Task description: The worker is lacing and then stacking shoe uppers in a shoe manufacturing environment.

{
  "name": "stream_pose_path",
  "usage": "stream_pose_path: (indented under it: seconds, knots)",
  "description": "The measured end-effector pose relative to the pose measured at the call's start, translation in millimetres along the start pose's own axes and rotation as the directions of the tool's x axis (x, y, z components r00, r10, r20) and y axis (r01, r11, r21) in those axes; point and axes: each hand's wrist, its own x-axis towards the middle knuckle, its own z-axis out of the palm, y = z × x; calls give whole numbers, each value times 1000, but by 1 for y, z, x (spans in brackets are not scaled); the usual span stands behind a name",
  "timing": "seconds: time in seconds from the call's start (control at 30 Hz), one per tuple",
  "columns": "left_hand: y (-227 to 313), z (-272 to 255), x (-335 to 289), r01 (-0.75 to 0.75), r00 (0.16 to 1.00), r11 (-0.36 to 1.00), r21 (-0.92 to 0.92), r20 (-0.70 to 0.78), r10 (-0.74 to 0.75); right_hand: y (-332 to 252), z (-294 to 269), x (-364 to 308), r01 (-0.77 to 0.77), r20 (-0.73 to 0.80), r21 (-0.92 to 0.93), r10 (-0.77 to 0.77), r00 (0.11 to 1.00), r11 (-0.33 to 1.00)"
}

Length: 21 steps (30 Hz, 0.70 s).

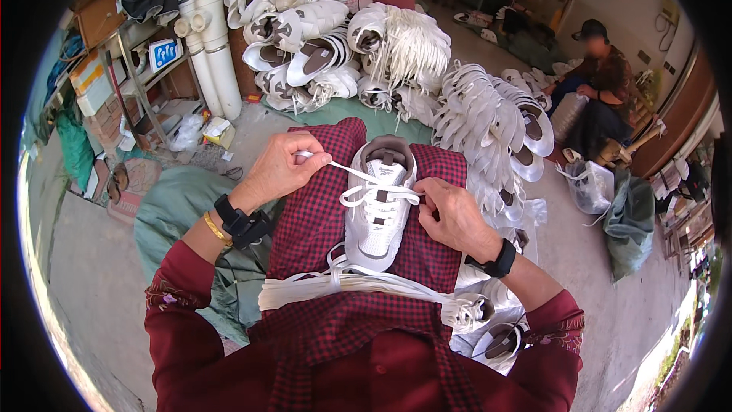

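Checked apron [309, 240] beneath white shoe [373, 244]; our left hand [278, 172] pinches one lace [352, 172], our right hand [456, 215] the bow's loop [402, 193]; we judge even tension best.

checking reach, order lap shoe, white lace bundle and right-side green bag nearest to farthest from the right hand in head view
1. Lap shoe, just left of the right hand
2. White lace bundle, lower left
3. Green bag, far right

The 2 forearms [530, 278] angle inward, left hand [282, 168] farther forward than right hand [455, 217], fingers [319, 159] of each pinched.
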Motion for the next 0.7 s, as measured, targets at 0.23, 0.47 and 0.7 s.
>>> stream_pose_path:
  seconds: [0.23,0.47,0.7]
  knots:
    - [4,1,-9,-109,991,993,45,86,104,-1,-12,13,-11,-123,-32,7,992,999]
    - [-18,6,-17,-387,884,829,405,-93,458,-14,-25,22,-96,-2,178,98,995,979]
    - [-38,-18,-30,-302,870,734,609,-138,473,9,-51,6,-90,73,-9,90,993,996]
